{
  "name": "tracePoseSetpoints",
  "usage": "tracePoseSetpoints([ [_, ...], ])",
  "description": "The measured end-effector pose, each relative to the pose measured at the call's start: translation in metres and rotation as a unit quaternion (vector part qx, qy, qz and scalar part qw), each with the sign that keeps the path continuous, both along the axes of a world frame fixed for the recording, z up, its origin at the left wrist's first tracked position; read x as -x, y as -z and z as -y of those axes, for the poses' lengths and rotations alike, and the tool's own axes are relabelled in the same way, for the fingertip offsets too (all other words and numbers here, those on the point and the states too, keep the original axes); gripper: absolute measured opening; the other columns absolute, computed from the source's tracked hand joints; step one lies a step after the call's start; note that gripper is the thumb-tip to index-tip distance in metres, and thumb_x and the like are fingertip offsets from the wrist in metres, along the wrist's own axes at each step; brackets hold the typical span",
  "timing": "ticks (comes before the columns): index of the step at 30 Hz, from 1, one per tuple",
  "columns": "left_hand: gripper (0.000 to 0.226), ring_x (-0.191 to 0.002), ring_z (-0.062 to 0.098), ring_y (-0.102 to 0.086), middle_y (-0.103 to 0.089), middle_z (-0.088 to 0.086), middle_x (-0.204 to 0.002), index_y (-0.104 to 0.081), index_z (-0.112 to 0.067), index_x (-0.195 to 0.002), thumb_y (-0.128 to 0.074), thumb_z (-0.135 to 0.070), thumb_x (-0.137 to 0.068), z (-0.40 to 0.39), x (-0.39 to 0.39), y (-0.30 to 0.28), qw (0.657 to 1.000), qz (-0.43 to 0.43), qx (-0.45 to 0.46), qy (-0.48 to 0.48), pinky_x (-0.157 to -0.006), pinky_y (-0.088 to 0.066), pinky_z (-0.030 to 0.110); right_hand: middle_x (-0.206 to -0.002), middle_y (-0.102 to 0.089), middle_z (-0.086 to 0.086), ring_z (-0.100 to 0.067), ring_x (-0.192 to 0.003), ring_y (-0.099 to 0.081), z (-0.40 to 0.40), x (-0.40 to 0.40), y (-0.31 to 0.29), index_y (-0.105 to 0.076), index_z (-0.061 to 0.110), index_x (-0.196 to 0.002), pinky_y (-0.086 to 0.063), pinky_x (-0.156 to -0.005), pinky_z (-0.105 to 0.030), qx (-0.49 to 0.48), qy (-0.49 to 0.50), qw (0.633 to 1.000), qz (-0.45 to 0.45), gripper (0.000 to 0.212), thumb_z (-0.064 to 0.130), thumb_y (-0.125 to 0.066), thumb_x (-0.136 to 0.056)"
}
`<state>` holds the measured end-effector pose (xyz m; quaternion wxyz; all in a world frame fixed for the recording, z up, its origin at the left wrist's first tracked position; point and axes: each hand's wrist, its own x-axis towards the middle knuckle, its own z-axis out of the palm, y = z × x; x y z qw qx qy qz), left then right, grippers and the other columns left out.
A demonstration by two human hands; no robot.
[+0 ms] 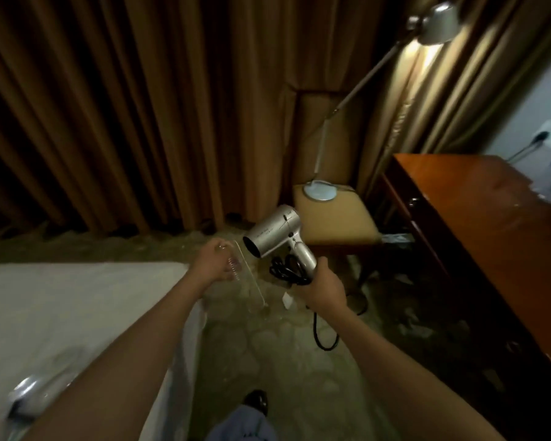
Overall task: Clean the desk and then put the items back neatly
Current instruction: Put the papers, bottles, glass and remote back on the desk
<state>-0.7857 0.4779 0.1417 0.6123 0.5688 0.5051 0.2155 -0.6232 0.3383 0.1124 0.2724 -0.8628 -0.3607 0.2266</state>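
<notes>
Hairdryer (275, 235) up in the right hand (325, 289), fingers wrapped round its handle, cord dangling. Left hand (212, 264) grips a clear acrylic stand (248, 275). Prob clearing stuff off so the table (477, 198) w/ bare top can get wiped.

- Your silver hair dryer (275, 236) is held up by its handle, nozzle facing left, black cord (287, 270) bundled beneath and trailing down toward the floor.
- Your clear transparent item (245, 275), blurred, hangs over the floor beside the bed.
- The reddish wooden desk (477, 224) stands at right.
</notes>
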Motion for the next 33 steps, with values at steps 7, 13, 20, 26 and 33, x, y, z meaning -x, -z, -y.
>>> tracePoseSetpoints([
  [7,0.008,-0.044,0.017,-0.065,-0.056,0.018,-0.097,-0.044,-0.012,-0.106,-0.038,-0.014,-0.101,-0.059,-0.155,-0.014,0.992,0.046,0.007,0.115,-0.039,-0.052,0.025,-0.092,-0.054,-0.001,-0.021,-0.077,-0.055,-0.020,-0.114,-0.011,-0.036,0.016,-0.098,-0.043,-0.058,-0.033,-0.009,0.109,0.994,0.018,0.038,0.025,-0.067,-0.079],
  [13,0.009,-0.064,0.029,-0.058,-0.054,0.013,-0.091,-0.043,-0.013,-0.107,-0.035,-0.011,-0.101,-0.097,-0.286,-0.034,0.979,0.072,0.014,0.192,-0.035,-0.050,0.025,-0.102,-0.051,0.001,-0.019,-0.088,-0.060,-0.039,-0.208,-0.025,-0.036,0.021,-0.111,-0.056,-0.071,-0.035,-0.007,0.200,0.979,0.028,0.049,0.023,-0.071,-0.077],
  [20,0.015,-0.057,0.025,-0.067,-0.060,0.015,-0.101,-0.042,-0.015,-0.113,-0.033,-0.013,-0.102,-0.084,-0.419,-0.027,0.944,0.073,0.030,0.319,-0.045,-0.057,0.035,-0.103,-0.051,-0.002,-0.019,-0.084,-0.061,-0.008,-0.296,-0.024,-0.033,0.024,-0.113,-0.057,-0.065,-0.031,-0.022,0.307,0.951,-0.007,0.051,0.018,-0.071,-0.079],
  [26,0.014,-0.060,0.026,-0.067,-0.064,0.020,-0.097,-0.048,-0.011,-0.110,-0.037,-0.015,-0.101,-0.064,-0.538,-0.019,0.921,0.055,0.017,0.385,-0.045,-0.055,0.032,-0.096,-0.050,-0.003,-0.024,-0.079,-0.062,0.018,-0.390,-0.008,-0.033,0.020,-0.116,-0.057,-0.064,-0.037,-0.022,0.375,0.926,-0.024,0.051,0.020,-0.070,-0.081],
  [33,0.029,-0.060,0.027,-0.063,-0.054,0.020,-0.092,-0.042,-0.006,-0.129,-0.037,-0.015,-0.101,-0.061,-0.696,-0.010,0.919,0.031,0.007,0.394,-0.044,-0.056,0.033,-0.102,-0.052,-0.005,-0.021,-0.078,-0.062,0.026,-0.523,0.000,-0.034,0.020,-0.120,-0.054,-0.058,-0.030,-0.017,0.404,0.914,-0.046,0.053,0.019,-0.070,-0.080],
])
